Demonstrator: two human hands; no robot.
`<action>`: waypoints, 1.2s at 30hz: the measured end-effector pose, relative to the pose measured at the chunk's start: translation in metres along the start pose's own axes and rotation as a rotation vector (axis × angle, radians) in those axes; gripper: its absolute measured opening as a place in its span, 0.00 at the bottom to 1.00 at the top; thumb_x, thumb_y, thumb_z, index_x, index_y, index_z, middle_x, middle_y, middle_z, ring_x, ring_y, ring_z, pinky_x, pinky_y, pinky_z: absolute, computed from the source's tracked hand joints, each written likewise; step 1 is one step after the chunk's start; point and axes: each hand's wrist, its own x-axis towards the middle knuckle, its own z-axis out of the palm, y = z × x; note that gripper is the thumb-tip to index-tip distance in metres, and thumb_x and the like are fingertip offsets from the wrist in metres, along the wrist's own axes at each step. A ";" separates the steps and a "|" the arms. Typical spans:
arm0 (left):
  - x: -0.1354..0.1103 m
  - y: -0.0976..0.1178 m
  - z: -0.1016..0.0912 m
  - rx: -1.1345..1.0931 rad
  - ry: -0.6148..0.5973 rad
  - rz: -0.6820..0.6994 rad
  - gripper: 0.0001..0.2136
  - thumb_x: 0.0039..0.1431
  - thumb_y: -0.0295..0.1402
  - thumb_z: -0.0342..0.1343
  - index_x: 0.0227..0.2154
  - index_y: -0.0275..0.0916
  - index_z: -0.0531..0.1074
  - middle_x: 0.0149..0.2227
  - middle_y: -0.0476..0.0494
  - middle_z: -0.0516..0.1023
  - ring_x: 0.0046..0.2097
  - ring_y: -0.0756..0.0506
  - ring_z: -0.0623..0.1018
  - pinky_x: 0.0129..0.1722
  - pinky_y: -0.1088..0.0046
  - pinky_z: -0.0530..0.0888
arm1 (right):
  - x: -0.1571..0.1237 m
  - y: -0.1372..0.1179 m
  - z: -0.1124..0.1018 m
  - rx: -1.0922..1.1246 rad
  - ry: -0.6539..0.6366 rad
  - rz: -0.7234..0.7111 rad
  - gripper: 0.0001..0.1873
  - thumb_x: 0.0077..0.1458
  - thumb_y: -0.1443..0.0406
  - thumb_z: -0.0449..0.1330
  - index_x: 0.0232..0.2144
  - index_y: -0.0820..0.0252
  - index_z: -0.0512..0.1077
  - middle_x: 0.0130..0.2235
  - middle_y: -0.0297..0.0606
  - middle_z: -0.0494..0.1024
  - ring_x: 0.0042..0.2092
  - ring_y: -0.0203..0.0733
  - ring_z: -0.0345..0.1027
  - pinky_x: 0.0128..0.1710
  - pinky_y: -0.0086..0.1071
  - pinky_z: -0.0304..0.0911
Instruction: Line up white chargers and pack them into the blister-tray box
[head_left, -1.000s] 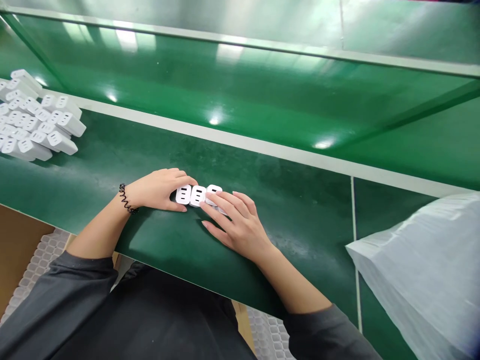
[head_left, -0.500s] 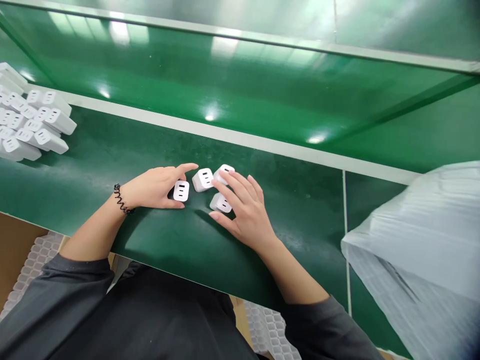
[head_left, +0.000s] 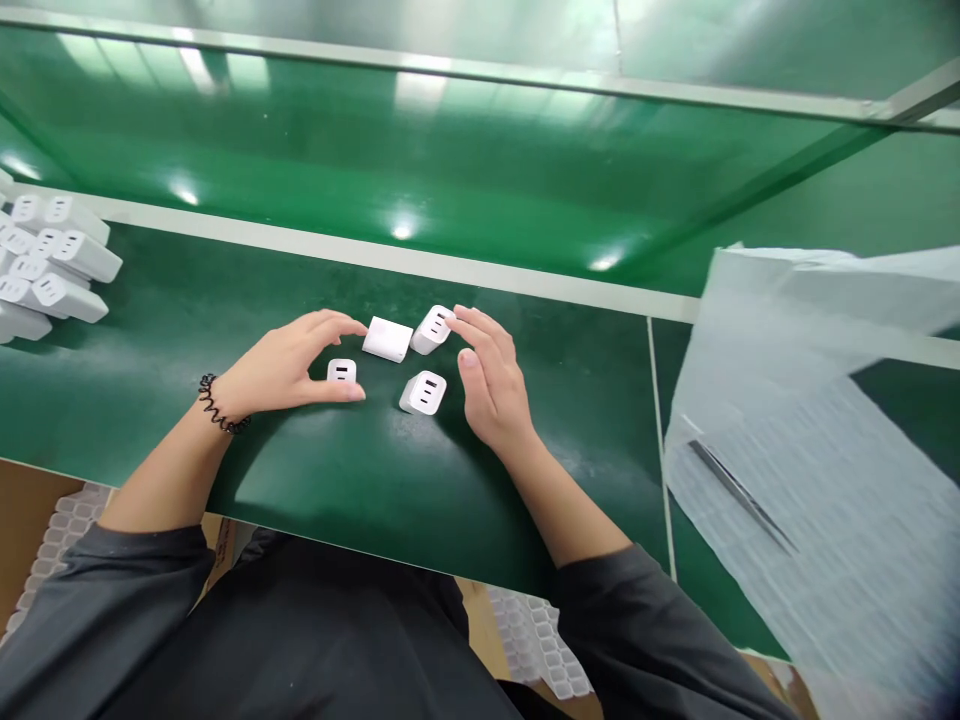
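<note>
Several white USB chargers stand or lie on the green worktop between my hands. My left hand point(head_left: 281, 365) has thumb and forefinger spread around one charger point(head_left: 342, 370), which shows its ports upward. The forefinger's tip reaches the left edge of a second charger point(head_left: 388, 339), lying with a plain side up. My right hand point(head_left: 492, 385) is open, its fingertips at the right side of a tilted charger point(head_left: 433, 330). Nearer to me, another charger point(head_left: 424, 393) sits apart from both hands with its ports showing.
A pile of white chargers point(head_left: 64, 260) lies at the far left. At right, metal tweezers point(head_left: 742, 497) rest on a whitish sheet point(head_left: 840, 480). Translucent trays point(head_left: 536, 640) are below the worktop's front edge point(head_left: 337, 545), and a green panel point(head_left: 337, 150) rises behind.
My right hand has drawn back from the near charger. The middle charger has gone from ports showing to lying plain side up. The sheet at right has lifted and shifted, exposing the tweezers.
</note>
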 end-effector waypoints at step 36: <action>0.062 -0.008 0.000 -0.070 0.121 0.063 0.29 0.61 0.44 0.57 0.62 0.41 0.59 0.63 0.32 0.66 0.60 0.39 0.73 0.56 0.56 0.75 | 0.000 -0.011 0.002 0.013 -0.181 -0.333 0.26 0.59 0.61 0.61 0.59 0.55 0.63 0.47 0.44 0.78 0.47 0.47 0.75 0.47 0.44 0.74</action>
